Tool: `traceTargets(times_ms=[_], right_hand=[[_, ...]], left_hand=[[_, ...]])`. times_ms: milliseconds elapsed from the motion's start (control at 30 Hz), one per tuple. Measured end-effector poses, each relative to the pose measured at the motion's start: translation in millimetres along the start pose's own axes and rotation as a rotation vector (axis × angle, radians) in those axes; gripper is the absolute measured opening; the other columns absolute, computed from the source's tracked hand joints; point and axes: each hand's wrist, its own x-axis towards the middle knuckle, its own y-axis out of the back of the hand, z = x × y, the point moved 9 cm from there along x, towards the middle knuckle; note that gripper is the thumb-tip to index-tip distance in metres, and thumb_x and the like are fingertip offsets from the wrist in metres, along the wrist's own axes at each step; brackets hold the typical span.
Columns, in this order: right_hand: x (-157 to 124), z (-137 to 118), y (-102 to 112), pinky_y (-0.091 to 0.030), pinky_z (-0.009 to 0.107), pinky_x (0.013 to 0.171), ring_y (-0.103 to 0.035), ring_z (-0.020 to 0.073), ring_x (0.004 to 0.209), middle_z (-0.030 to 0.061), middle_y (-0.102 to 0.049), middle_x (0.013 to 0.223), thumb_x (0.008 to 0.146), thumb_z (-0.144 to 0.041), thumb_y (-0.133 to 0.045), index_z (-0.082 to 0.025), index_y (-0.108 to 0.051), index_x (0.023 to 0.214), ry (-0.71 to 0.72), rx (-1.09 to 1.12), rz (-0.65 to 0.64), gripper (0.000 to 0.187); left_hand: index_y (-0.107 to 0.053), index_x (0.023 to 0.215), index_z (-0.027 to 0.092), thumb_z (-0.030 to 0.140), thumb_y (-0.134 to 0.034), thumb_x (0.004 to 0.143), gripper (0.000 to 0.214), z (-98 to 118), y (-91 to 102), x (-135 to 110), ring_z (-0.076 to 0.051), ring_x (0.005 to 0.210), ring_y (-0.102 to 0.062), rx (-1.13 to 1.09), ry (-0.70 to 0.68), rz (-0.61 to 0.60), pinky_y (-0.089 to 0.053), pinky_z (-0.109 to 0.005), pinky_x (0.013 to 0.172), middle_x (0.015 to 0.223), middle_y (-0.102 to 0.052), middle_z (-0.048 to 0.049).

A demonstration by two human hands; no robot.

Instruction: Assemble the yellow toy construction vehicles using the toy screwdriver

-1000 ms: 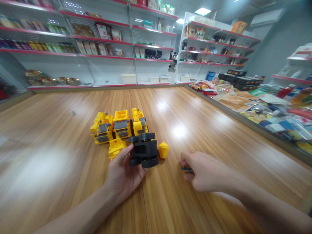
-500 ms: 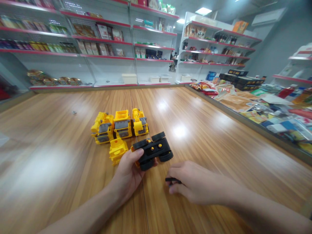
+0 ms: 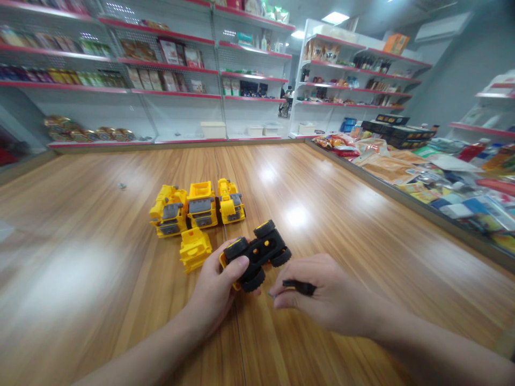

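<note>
My left hand (image 3: pixel 217 284) grips a toy truck (image 3: pixel 261 252) turned over, its black chassis and four-wheeled underside facing up and a bit of yellow body showing at the left end. Close to its right, my right hand (image 3: pixel 314 295) is closed around a small black-handled tool (image 3: pixel 300 287); a tiny grey tip seems to show at the fingertips, but its kind is not clear. The tool is apart from the truck. Just left of my left hand lies a loose yellow toy truck part (image 3: pixel 195 249).
Behind it stand three yellow toy construction vehicles in a row: one on the left (image 3: pixel 169 210), a dump truck (image 3: pixel 202 203) and one on the right (image 3: pixel 230 201). Small metal bits (image 3: pixel 122 186) lie on the wooden table (image 3: pixel 100 225). Packaged goods (image 3: pixel 386 161) line the right side.
The truck has tilted and shifted slightly right in my left hand. My right hand has turned and risen a little, showing more of the black tool.
</note>
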Motion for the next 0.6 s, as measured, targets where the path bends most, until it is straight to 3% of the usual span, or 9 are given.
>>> traceTargets(times_ms=[133, 267, 400, 600], right_hand=[[0, -2, 16, -0.052, 0.016, 0.063, -0.069, 0.0092, 0.065, 0.0009, -0.076, 0.076, 0.082, -0.017, -0.074, -0.015, -0.073, 0.084, -0.042, 0.106, 0.168, 0.003], [-2, -7, 27, -0.054, 0.017, 0.068, -0.07, 0.0101, 0.071, 0.0017, -0.076, 0.082, 0.083, -0.011, -0.07, -0.016, -0.074, 0.089, -0.001, 0.073, 0.272, 0.008], [-2, -10, 29, -0.054, 0.02, 0.072, -0.068, 0.0109, 0.074, 0.0046, -0.074, 0.081, 0.084, -0.009, -0.069, -0.012, -0.073, 0.089, 0.062, -0.003, 0.31, 0.007], [-3, -11, 24, -0.053, 0.026, 0.069, -0.064, 0.0137, 0.075, 0.0079, -0.067, 0.082, 0.085, -0.01, -0.068, -0.009, -0.075, 0.09, 0.13, -0.084, 0.31, 0.009]], left_hand=[[-0.062, 0.093, 0.014, 0.039, -0.07, 0.08, 0.029, -4, 3.1, 0, -0.017, 0.06, -0.063, 0.072, -0.002, -0.009, -0.054, -0.028, 0.051, 0.075, -0.064, -0.0028], [-0.063, 0.106, 0.016, 0.04, -0.07, 0.081, 0.035, -2, 7.5, -2, -0.023, 0.086, -0.066, 0.247, -0.041, -0.003, -0.056, -0.033, 0.073, 0.093, -0.069, -0.0069], [-0.061, 0.114, 0.016, 0.044, -0.068, 0.082, 0.042, 3, 3.6, -4, -0.026, 0.099, -0.063, 0.441, -0.069, -0.046, -0.05, -0.037, 0.088, 0.104, -0.069, -0.0082], [-0.061, 0.11, 0.016, 0.047, -0.065, 0.083, 0.041, 6, -1.8, -4, -0.024, 0.095, -0.062, 0.552, -0.065, -0.087, -0.049, -0.035, 0.085, 0.097, -0.069, -0.0055]])
